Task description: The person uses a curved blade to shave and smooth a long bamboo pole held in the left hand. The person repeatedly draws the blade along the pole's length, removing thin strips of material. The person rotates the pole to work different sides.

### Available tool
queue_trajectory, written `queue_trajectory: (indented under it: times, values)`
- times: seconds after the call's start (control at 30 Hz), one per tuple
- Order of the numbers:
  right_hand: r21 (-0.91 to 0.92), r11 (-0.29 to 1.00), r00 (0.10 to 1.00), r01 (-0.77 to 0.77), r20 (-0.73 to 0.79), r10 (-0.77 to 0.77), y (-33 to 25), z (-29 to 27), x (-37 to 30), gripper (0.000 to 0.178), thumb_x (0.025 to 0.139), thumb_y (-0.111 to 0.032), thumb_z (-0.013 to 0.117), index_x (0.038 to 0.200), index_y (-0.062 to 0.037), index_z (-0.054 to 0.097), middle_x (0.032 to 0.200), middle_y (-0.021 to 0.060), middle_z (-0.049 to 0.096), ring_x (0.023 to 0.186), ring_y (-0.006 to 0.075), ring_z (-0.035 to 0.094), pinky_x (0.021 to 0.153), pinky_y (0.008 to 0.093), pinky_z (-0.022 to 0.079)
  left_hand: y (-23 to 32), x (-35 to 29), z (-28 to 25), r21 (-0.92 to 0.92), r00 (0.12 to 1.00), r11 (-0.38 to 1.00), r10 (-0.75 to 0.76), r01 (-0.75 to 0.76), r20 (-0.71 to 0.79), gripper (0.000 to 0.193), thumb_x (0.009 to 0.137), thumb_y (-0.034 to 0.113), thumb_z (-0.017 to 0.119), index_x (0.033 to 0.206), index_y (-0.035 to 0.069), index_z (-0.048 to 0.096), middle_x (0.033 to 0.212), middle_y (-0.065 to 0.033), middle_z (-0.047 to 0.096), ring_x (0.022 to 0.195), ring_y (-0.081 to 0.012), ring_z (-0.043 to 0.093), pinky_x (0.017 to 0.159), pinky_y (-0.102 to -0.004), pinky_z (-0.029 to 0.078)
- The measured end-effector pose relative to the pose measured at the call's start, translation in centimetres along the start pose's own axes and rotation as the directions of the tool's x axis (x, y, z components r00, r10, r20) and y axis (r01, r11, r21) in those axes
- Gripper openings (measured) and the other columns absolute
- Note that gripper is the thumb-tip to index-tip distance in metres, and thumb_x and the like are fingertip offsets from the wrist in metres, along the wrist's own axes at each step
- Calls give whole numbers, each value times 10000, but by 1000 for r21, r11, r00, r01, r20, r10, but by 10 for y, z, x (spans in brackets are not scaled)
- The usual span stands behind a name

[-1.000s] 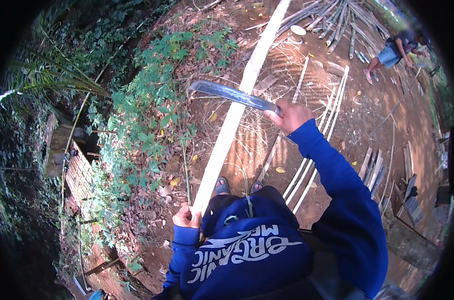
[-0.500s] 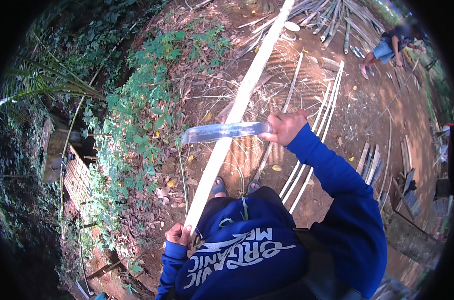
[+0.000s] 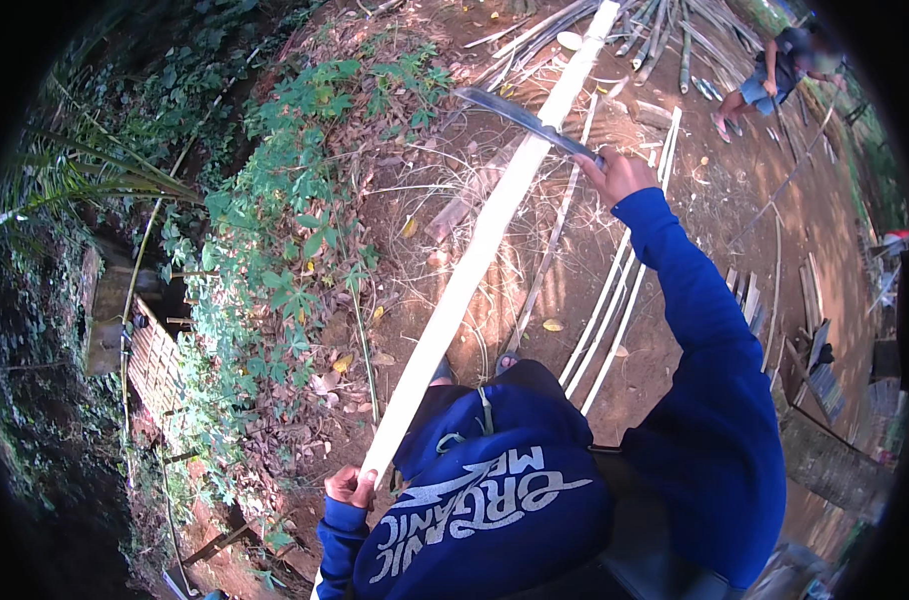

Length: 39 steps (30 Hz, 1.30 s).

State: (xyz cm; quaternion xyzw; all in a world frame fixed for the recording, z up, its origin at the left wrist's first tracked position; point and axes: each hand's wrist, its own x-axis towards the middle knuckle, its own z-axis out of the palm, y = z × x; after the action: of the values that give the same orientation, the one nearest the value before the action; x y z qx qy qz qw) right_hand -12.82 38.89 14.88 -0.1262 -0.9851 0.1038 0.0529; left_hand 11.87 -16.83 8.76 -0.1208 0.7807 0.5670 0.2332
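Note:
A long pale strip, apparently split bamboo (image 3: 475, 260), runs slantwise from beside my waist to the far ground. Its near part is held by my left hand (image 3: 351, 487), fingers closed round it. My right hand (image 3: 623, 180), arm stretched forward, grips the handle of a machete (image 3: 510, 110). The blade lies across the strip near its far end, tip pointing left and away; it looks to be touching the strip. Most of the handle is hidden in my fist.
Several thin pale strips (image 3: 615, 310) lie on the dirt to my right. A pile of bamboo poles (image 3: 685, 50) is at the far end. Another person (image 3: 775, 75) bends at the far right. Leafy plants (image 3: 285, 200) grow on the left, and a short log (image 3: 480, 185) lies beyond my feet.
My right hand has moved the machete forward along the strip, farther from me, and the blade has turned and slanted. My left hand still holds the near part. The person at right has shifted slightly.

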Motion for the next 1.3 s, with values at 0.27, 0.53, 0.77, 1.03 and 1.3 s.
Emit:
queue_trajectory:
  times: [0.27,0.53,0.77,1.03,1.3]
  values:
    - [-341,903,965,262,61,-256,-15,-16,-14,716,868,-726,288,940,-96,620,591,57,593,553,214,637,560,462,529,0,-3,0,4,997,997,75,-75,7,316,882,220,653,665,24,534,486,-25,530,377,-72,474,345,-237,364]
    - [-167,971,984,171,-22,-177,41,-28,17,668,867,-718,328,994,-130,618,695,154,646,692,324,668,613,499,514,-27,-24,-17,-38,999,999,-10,12,44,319,858,206,679,621,43,540,476,-17,524,373,-74,470,354,-240,358]
    - [-132,824,817,-550,-287,500,122,-93,99,795,824,-769,307,1073,-109,675,1047,200,658,1041,339,616,903,442,466,-54,-50,-38,-29,988,995,-87,91,126,324,838,167,690,579,51,533,497,12,512,453,-34,422,416,-229,305]
    - [446,860,903,-249,-214,373,87,14,60,626,730,-609,689,516,-55,491,536,57,518,480,185,480,514,325,424,-87,-41,-50,71,997,998,-9,4,75,317,815,185,716,583,45,551,522,35,519,492,-31,433,446,-236,314]
    - [954,223,920,-203,108,376,-15,6,43,279,719,-62,762,674,-95,489,532,-2,481,390,95,418,352,252,295,-132,-28,-55,81,992,997,-23,13,122,335,824,214,713,585,59,536,521,45,506,485,-33,425,438,-237,304]
